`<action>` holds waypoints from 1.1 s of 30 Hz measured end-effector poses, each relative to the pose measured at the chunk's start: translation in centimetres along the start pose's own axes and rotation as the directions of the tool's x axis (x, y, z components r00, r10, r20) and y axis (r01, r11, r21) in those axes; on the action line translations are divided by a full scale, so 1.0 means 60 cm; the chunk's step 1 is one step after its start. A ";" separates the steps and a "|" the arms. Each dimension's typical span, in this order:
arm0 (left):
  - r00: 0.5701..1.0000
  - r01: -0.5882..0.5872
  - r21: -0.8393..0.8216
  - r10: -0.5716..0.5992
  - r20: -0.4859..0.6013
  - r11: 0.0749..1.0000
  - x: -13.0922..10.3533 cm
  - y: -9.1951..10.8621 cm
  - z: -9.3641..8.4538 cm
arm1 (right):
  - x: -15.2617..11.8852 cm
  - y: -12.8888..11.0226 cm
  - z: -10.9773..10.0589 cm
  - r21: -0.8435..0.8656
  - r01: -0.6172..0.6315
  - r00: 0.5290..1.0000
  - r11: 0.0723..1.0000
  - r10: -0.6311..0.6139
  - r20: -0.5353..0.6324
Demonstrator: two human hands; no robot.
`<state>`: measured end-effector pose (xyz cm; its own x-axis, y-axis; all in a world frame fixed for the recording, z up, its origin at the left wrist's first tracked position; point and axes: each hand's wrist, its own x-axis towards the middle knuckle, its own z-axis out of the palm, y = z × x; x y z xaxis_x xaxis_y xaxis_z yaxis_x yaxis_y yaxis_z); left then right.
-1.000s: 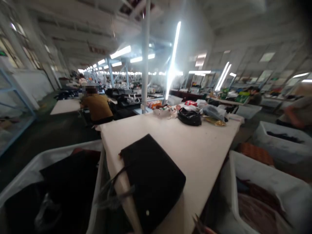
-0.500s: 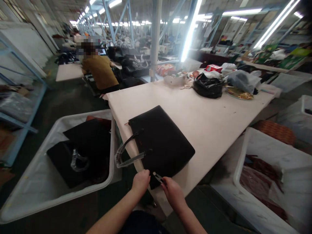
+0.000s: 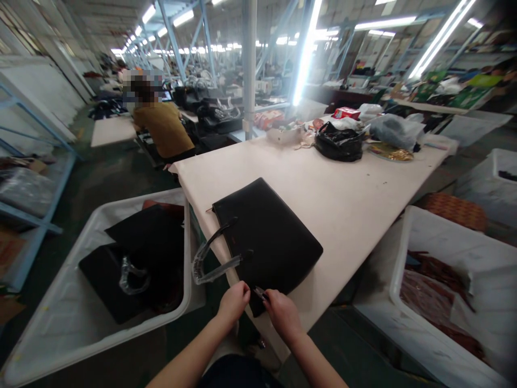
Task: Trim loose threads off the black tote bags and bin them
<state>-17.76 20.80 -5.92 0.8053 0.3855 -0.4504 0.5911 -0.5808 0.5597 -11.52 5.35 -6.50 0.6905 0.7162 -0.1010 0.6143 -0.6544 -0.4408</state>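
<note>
A black handbag (image 3: 274,231) lies flat on the pale table (image 3: 331,199), its handles (image 3: 216,274) wrapped in clear plastic and hanging past the left edge. At the bag's near corner, the fingers of my left hand (image 3: 232,303) are pinched together; whatever is between them is too small to make out. Close beside it, my right hand (image 3: 284,313) is closed around small metal snips (image 3: 259,292). Their tips point left, toward my left fingers, and the handles are mostly hidden in my palm.
To the left stands a white bin (image 3: 100,207) with black bags inside. Another white bin (image 3: 398,280) with dark red pieces is at right. A black plastic bag (image 3: 338,143) and other packages lie at the table's far end. A seated person (image 3: 163,129) works beyond.
The snips have turned slightly and their blades look closer together. My right hand has shifted a little left, nearer my left hand. The bag stays in place.
</note>
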 end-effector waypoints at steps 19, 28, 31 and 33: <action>0.977 0.204 -0.523 -0.136 0.167 0.828 0.027 0.000 0.018 | 0.004 0.005 0.001 -0.026 0.005 1.000 1.000 -0.005 0.007; 0.985 0.158 -0.526 -0.096 0.143 0.835 0.029 0.001 0.015 | 0.014 0.006 0.004 0.040 0.009 0.999 0.999 -0.010 0.031; 0.985 0.146 -0.422 -0.092 0.145 0.895 0.026 -0.022 0.012 | 0.018 0.009 -0.004 0.075 -0.018 0.999 0.997 0.016 0.031; 0.987 0.135 -0.309 -0.099 0.130 0.942 0.026 -0.055 -0.011 | 0.027 0.011 -0.022 0.113 -0.038 0.999 0.993 0.037 0.015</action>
<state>-18.43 23.77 -8.01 0.7302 0.3448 -0.5898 0.6793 -0.2736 0.6810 -9.47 5.74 -5.79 0.7071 0.6950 -0.1303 0.5404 -0.6500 -0.5344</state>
